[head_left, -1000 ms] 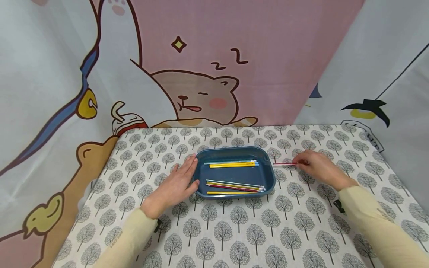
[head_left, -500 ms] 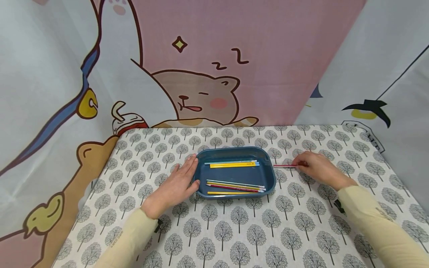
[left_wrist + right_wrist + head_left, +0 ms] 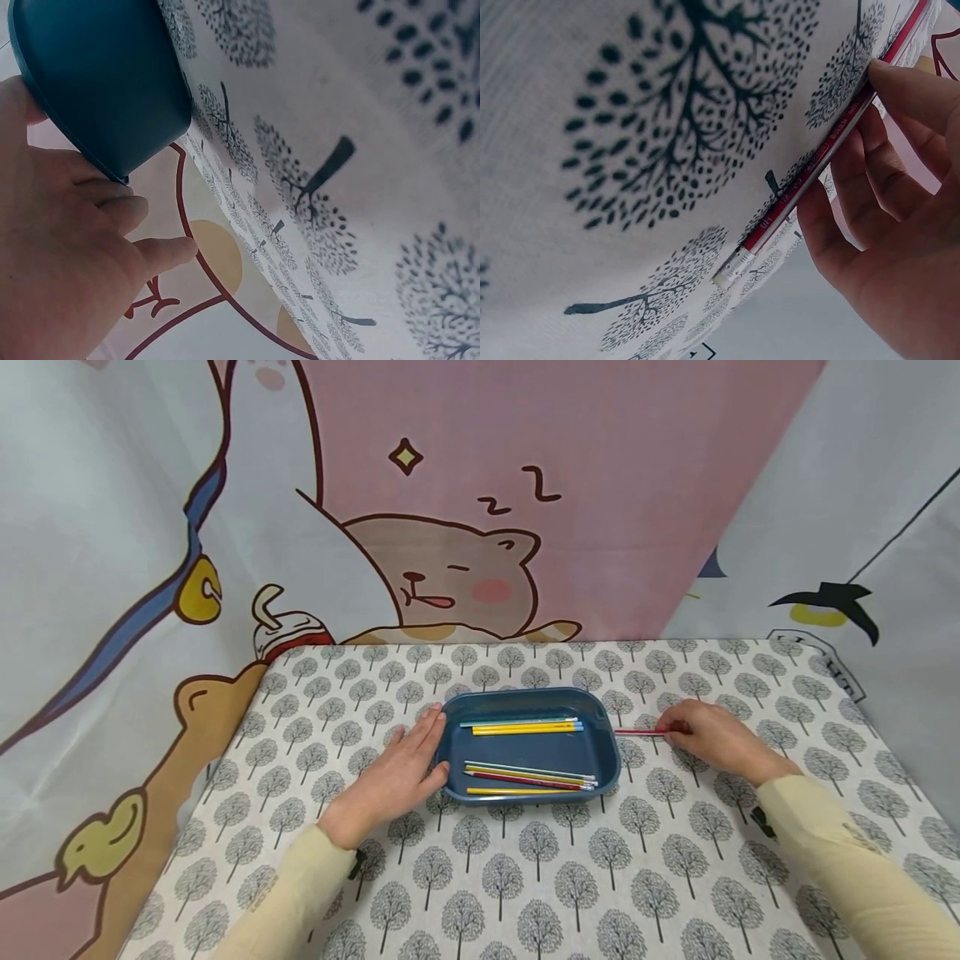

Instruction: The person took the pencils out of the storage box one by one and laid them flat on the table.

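A dark blue tray point(image 3: 611, 752) with rounded corners sits mid-table in the head view. My left hand point(image 3: 386, 777) rests against its left end, fingers extended; the left wrist view has the fingertips at the rim of the tray point(image 3: 105, 82). To the right of the tray, my right hand point(image 3: 708, 737) pinches a red pencil point(image 3: 637, 732) between thumb and fingers. Its far end points left, close to the tray's right wall. The right wrist view shows the same red pencil point(image 3: 810, 178), low over the cloth, with a white eraser end toward the camera.
Inside the tray, yellow pencils point(image 3: 521, 730) lie toward the back, beside a green one. Several more, including another red pencil point(image 3: 517, 778), lie along the front. A tree-print cloth point(image 3: 540, 877) covers the table. A cartoon-print curtain point(image 3: 615, 527) stands behind.
The right hand and the red pencil have shifted very slightly, the pencil now lying a little lower and more level in the head view. The left hand and tray hold their places.
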A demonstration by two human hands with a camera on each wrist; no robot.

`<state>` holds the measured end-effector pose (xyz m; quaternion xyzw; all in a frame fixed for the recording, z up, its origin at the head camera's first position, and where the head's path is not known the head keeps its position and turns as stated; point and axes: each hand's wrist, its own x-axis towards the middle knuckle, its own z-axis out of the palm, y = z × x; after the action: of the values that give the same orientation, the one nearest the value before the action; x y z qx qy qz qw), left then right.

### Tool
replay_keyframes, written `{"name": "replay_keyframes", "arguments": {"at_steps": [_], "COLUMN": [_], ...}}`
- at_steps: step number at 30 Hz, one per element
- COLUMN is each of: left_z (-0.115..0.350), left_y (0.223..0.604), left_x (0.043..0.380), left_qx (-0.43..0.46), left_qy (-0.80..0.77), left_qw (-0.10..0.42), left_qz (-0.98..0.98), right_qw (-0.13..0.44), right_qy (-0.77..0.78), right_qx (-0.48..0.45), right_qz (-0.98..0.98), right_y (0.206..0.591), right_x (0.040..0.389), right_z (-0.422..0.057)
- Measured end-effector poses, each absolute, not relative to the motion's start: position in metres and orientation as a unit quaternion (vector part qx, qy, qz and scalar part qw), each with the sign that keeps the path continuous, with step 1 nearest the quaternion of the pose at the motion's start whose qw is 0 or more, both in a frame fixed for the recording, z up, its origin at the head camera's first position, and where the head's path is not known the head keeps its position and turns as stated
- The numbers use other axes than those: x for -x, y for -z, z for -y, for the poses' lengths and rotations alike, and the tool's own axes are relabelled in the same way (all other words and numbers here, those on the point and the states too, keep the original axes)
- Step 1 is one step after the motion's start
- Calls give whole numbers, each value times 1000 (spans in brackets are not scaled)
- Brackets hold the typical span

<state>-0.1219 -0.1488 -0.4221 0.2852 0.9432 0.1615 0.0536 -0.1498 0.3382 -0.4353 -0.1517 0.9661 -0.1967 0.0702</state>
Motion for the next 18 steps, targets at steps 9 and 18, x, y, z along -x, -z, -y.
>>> {"name": "replay_keyframes", "arguments": {"at_steps": [9, 18], "left_z": [148, 148], "left_y": [422, 422], "left_x": [121, 122], "left_qx": [-282, -283], "left_qy": [-159, -160], "left_qw": [57, 53], "left_qz": [-944, -944], "right_qw": [58, 2], "right_qy": [191, 185], "right_qx": [169, 146], "right_qz": [-965, -972], "right_y": [433, 402], "right_x": [146, 125], "right_z": [-340, -324]}}
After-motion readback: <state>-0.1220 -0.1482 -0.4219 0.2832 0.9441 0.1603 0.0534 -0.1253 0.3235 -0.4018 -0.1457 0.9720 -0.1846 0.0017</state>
